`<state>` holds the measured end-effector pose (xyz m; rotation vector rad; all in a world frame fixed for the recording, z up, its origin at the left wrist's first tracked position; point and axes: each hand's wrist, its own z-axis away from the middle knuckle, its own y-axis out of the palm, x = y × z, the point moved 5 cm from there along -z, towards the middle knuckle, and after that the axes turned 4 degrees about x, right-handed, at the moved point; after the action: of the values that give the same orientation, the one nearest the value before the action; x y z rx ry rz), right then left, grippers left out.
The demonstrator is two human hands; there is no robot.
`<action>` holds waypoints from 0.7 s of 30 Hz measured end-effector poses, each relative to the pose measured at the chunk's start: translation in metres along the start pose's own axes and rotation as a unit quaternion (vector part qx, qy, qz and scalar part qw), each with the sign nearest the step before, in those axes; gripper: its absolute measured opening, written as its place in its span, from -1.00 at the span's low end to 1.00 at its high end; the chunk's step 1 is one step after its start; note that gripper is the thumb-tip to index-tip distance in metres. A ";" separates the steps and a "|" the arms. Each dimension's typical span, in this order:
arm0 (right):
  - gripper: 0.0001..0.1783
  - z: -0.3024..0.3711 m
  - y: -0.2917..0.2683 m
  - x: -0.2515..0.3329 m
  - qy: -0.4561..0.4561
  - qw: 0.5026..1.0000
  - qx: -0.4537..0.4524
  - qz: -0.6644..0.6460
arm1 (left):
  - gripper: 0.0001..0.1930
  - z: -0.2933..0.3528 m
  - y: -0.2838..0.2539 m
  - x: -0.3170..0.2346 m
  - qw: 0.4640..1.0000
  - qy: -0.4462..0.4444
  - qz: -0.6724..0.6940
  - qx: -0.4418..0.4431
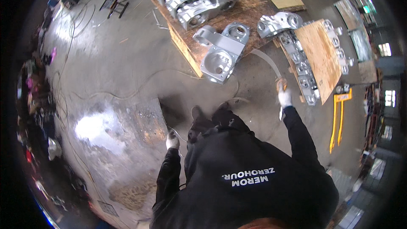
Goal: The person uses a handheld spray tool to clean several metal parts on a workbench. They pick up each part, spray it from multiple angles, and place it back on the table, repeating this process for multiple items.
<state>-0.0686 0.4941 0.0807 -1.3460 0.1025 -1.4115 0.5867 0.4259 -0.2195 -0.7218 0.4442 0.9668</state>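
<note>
My right hand (285,98), in a white glove, reaches out to the right, closed on a small tan round thing (281,85) whose kind I cannot make out. A pale curved strip (269,62) runs from near it toward the table edge. My left hand (172,141), also gloved, hangs low at the left with its fingers curled. A thin pale cord (179,135) passes beside it; whether the fingers grip it is hard to see. Ahead of me, a large silver metal casting (220,62) with round bores lies at the near edge of the wooden-topped table (186,54).
More silver castings (206,7) crowd the table's far left, and another casting (280,23) lies at its right. Beyond my right hand stands a plywood-topped stack (321,57) of castings, beside yellow pallet-jack forks (337,121). A dark metal block (148,121) and a hose (127,97) lie at floor left.
</note>
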 end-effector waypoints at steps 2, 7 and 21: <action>-0.56 0.050 0.020 -0.034 0.020 0.992 0.110 -0.055 | -0.60 -0.013 0.001 -0.022 0.994 0.041 -0.093 0.035; -0.55 0.112 0.052 -0.072 0.194 0.935 0.066 -0.289 | -0.59 -0.047 -0.002 -0.120 0.978 0.107 -0.149 0.096; -0.48 0.120 0.169 -0.067 0.171 0.930 0.036 -0.323 | -0.63 -0.035 -0.015 -0.277 0.914 0.199 -0.304 0.181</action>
<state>0.1055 0.5510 -0.0374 -1.0995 -0.1823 -2.1770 0.4577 0.2340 -0.0629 -0.6546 0.6811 0.1345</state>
